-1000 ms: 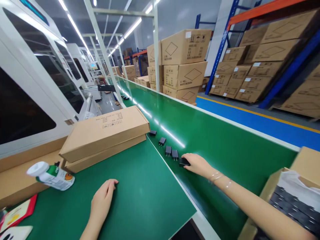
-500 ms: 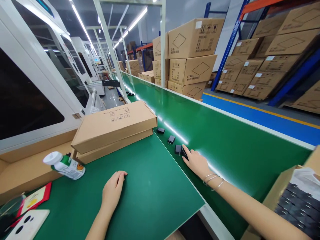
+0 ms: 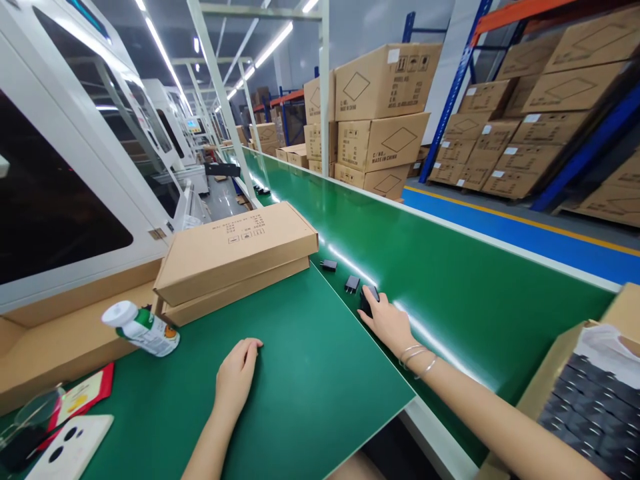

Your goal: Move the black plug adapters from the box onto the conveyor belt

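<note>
On the green conveyor belt (image 3: 450,267), my right hand (image 3: 393,325) has its thumb and fingers closed around black charger plugs (image 3: 369,300), largely covered by the fingers; how many are in the grip I cannot tell. Just beyond it lies a loose black charger plug (image 3: 351,285) with its prongs toward me. Farther along, beside the carton, another black charger plug (image 3: 329,265) lies on its side. My left hand (image 3: 236,375) rests on the green tabletop (image 3: 300,373), fingers curled together, with nothing seen in it.
Two flat cartons (image 3: 240,250) are stacked at the table's far edge. A white bottle (image 3: 143,328), a phone (image 3: 70,447) and a red packet (image 3: 85,397) lie to the left. An open box of black chargers (image 3: 590,407) stands right of the belt. Stacked cartons (image 3: 383,100) rise behind.
My right hand has moved slightly away from me along the belt and closed over the nearest loose plug beside the one it held. My left hand stays resting; the view has shifted slightly.
</note>
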`<state>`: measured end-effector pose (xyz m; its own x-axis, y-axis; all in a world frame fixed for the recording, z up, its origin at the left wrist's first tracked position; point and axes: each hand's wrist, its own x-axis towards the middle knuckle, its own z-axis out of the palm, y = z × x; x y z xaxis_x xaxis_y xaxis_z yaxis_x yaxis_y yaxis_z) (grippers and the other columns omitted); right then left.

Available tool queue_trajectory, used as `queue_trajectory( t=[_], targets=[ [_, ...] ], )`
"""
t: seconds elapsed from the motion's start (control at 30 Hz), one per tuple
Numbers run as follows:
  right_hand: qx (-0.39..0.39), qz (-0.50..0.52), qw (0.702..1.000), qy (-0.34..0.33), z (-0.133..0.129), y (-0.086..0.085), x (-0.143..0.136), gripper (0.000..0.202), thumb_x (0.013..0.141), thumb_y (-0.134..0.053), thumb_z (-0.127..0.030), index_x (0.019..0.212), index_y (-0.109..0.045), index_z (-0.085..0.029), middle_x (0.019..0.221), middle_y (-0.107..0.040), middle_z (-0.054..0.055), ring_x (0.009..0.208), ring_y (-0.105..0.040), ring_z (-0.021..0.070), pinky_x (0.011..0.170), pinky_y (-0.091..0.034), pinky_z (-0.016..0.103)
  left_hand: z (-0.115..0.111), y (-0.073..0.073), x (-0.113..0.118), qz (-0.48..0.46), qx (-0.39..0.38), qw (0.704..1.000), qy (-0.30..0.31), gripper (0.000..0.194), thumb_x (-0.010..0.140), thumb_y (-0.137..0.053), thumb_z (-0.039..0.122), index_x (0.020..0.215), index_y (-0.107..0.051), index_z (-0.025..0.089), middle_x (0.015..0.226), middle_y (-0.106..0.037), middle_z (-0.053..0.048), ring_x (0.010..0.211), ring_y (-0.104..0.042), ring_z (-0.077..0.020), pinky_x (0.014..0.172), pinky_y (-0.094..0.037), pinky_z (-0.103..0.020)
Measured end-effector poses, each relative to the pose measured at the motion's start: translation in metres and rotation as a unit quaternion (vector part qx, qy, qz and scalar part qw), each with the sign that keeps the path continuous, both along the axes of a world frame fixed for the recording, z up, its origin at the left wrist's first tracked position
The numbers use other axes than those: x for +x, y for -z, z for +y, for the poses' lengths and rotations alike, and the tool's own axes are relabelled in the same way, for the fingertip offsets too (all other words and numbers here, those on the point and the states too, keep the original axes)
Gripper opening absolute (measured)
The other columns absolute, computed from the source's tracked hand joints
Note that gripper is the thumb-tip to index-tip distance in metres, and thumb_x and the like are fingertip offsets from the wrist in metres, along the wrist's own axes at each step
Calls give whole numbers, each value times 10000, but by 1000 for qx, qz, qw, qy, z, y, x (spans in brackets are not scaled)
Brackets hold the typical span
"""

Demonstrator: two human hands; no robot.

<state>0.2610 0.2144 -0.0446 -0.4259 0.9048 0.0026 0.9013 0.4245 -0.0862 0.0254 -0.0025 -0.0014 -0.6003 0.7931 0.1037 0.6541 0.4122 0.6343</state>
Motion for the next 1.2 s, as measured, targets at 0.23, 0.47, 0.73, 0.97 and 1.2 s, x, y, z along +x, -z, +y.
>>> queue_trajectory(
  t=[0.23,0.47,0.73,0.97,1.2],
  targets=[
    [-77,94,993,7,-2,-7,11,568,872,-467,-218,1402,-274,-288,1189,-513,125,912,-614,248,707,-461,322,-4,-1,0,3,7,1000,4,383,857,-325,433,726,-624,233,782,-667,-21,792,-636,-209,719,-496,-309],
    [-289,202,920,-170,15,-90,40,579,827,-505,-222,1379,-334,-255,1155,-575,42,842,-604,123,670,-494,212,-3,-6,19,-131,54,989,37,379,842,-393,467,839,-658,196,813,-690,-53,761,-648,-222,754,-517,-342],
    [-328,-206,817,-427,-66,-151,-40,613,534,-738,-176,1132,-612,-219,799,-641,11,671,-602,193,569,-446,259,-8,12,73,-237,26,943,233,613,848,-517,403,1411,-365,213,1272,-587,-88,1229,-493,-231,1115,-281,-421],
    [-149,-116,889,-416,-94,-120,-11,711,612,-646,-115,1288,-440,-193,960,-626,96,786,-630,253,601,-445,294,-11,19,78,-172,3,946,275,578,872,-474,340,1424,-343,231,1333,-535,-77,1293,-422,-237,1137,-244,-477],
    [-45,54,947,-313,-117,-72,11,717,799,-547,-492,1386,-324,-144,1150,-562,140,945,-581,268,649,-458,325,-9,14,82,-147,24,951,270,505,878,-432,296,1377,-407,220,1208,-626,-77,1167,-543,-209,1105,-308,-453]
  ],
)
